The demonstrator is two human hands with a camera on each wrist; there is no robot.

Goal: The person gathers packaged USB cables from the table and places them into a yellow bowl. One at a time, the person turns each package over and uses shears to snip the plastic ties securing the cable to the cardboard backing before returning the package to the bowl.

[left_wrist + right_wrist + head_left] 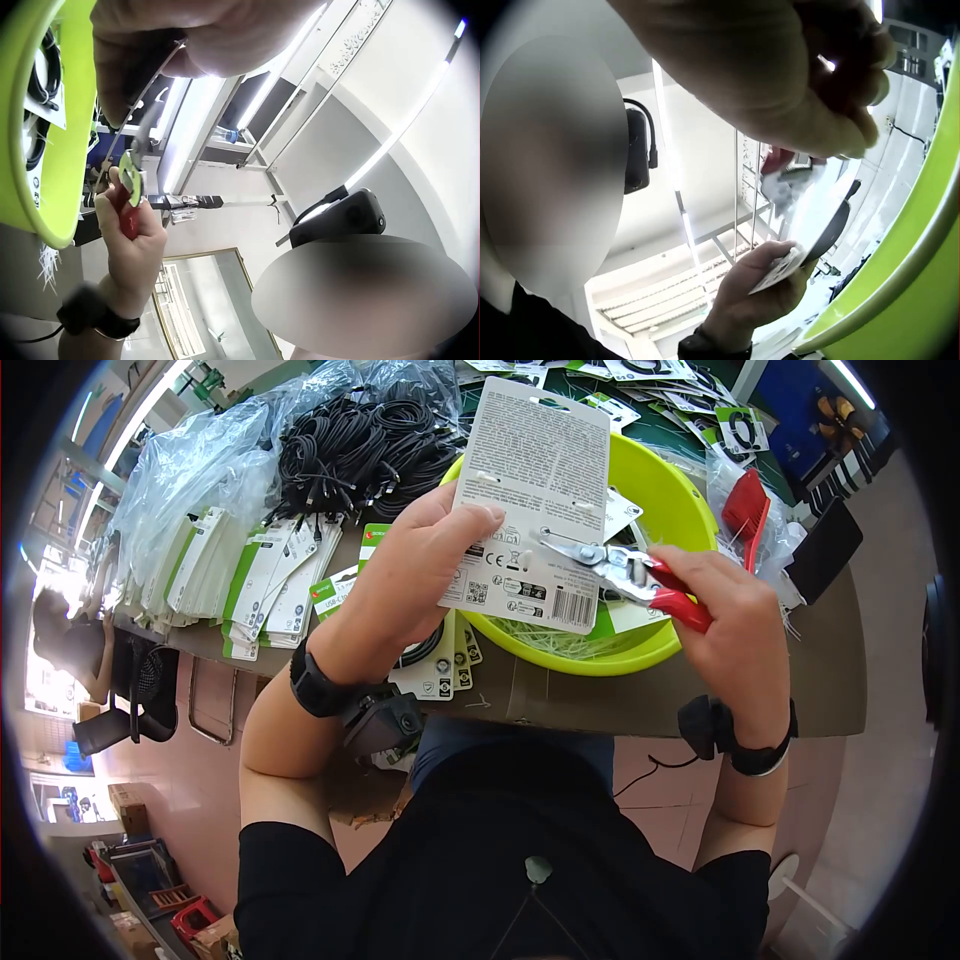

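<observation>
black t-shirt (490, 840) cloth is closest in the head view. past it, the left hand (410, 560) is closed on the edge of a white printed card (540, 470), its thumb on the side with words. the right hand (735, 615) has its fingers curled round the red handles of the pliers (630, 575), and the metal tips are at the front of the card. both are over a yellow-green tub (570, 665) with thin clear strips in it. black cables (370, 450) lie in a heap beyond the left hand, and a red brush (747, 510) is right of the tub.

in the left wrist view, the card is thin and seen from its side, with a dark thing (150, 64) behind it.

in the right wrist view, the left hand grips the card beside the tub; the pliers are blurry.
</observation>
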